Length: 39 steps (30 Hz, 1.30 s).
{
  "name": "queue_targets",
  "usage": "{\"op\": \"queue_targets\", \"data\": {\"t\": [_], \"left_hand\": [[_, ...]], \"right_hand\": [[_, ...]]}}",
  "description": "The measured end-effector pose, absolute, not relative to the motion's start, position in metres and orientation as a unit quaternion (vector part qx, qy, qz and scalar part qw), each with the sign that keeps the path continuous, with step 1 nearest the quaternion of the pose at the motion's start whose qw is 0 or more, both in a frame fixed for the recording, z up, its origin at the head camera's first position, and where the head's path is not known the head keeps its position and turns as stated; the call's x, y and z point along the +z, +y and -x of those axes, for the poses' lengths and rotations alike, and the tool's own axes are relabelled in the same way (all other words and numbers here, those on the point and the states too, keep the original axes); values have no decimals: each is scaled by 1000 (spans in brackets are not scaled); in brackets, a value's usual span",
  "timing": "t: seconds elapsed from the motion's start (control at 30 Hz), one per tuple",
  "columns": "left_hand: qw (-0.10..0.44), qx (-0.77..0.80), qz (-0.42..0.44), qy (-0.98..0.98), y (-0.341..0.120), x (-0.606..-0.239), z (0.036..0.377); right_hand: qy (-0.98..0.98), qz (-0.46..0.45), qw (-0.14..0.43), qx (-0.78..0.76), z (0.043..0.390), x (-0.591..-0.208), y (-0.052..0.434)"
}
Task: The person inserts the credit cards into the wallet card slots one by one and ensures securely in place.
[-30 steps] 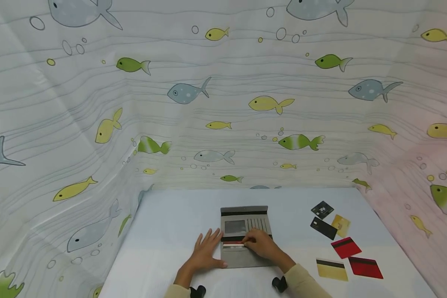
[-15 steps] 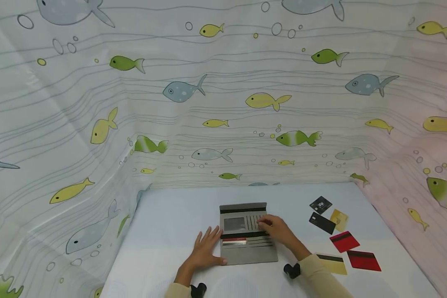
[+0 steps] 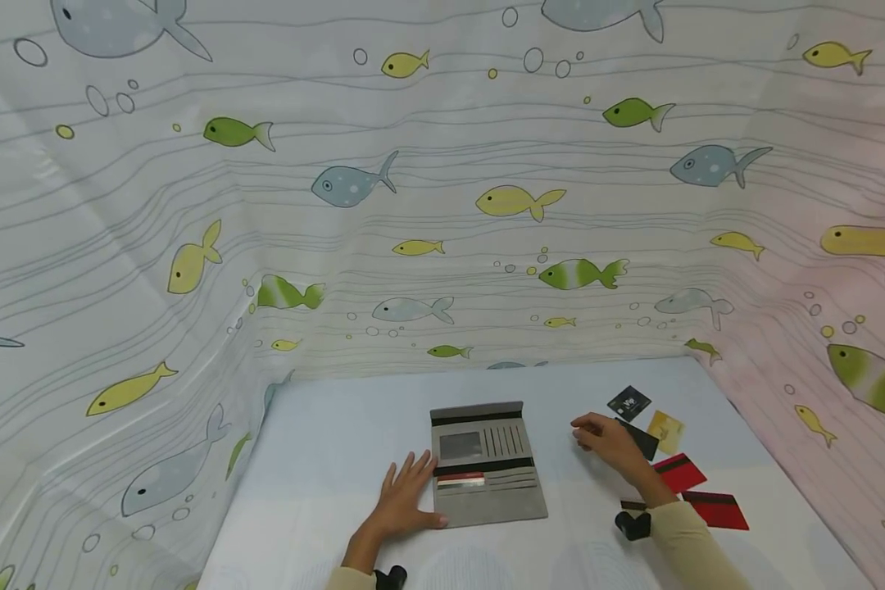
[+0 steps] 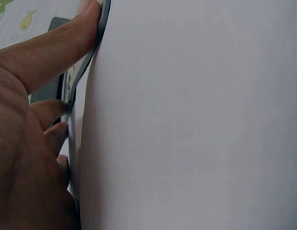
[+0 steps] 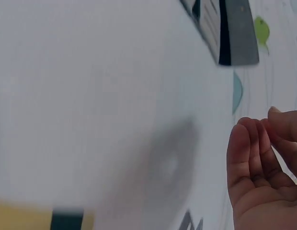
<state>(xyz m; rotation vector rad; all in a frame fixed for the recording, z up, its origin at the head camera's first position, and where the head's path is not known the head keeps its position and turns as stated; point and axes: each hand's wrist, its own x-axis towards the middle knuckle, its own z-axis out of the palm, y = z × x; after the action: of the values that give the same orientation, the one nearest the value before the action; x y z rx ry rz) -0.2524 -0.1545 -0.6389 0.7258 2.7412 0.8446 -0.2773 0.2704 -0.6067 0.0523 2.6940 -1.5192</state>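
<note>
A grey wallet (image 3: 490,475) lies open on the white table (image 3: 324,459), with a red and white card (image 3: 460,481) tucked in one of its slots. My left hand (image 3: 409,492) lies flat beside the wallet, its fingers (image 4: 52,52) straight and touching the wallet's left edge (image 4: 84,72). My right hand (image 3: 597,434) hovers to the right of the wallet, just over a black card (image 3: 643,441). Its fingers (image 5: 251,153) are loosely curled and hold nothing. The wallet's far end (image 5: 232,28) shows in the right wrist view.
Loose cards lie at the table's right: another black card (image 3: 629,402), a gold card (image 3: 665,430), two red cards (image 3: 680,473) (image 3: 717,510), and a striped gold card (image 5: 38,218) by my right wrist. A fish-print curtain (image 3: 442,205) walls three sides.
My right hand left the card in the wallet slot, lifted off the wallet and moved right, over to the loose cards. The left hand stayed by the wallet's left edge.
</note>
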Motion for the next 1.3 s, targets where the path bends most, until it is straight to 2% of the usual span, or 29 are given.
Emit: {"op": "queue_targets", "data": {"t": [0.23, 0.53, 0.73, 1.0, 1.3], "left_hand": [[94, 285, -243, 923, -155, -641, 252], [89, 284, -240, 924, -154, -639, 251], [87, 289, -243, 922, -154, -640, 250], [89, 290, -245, 921, -154, -641, 249], [87, 299, -250, 917, -155, -634, 246]], "right_hand": [[902, -46, -5, -428, 269, -604, 323], [929, -83, -16, -361, 262, -603, 364], [940, -86, -26, -328, 259, -614, 379], [946, -107, 30, -305, 259, -627, 390], [963, -71, 5, -260, 260, -626, 382]]}}
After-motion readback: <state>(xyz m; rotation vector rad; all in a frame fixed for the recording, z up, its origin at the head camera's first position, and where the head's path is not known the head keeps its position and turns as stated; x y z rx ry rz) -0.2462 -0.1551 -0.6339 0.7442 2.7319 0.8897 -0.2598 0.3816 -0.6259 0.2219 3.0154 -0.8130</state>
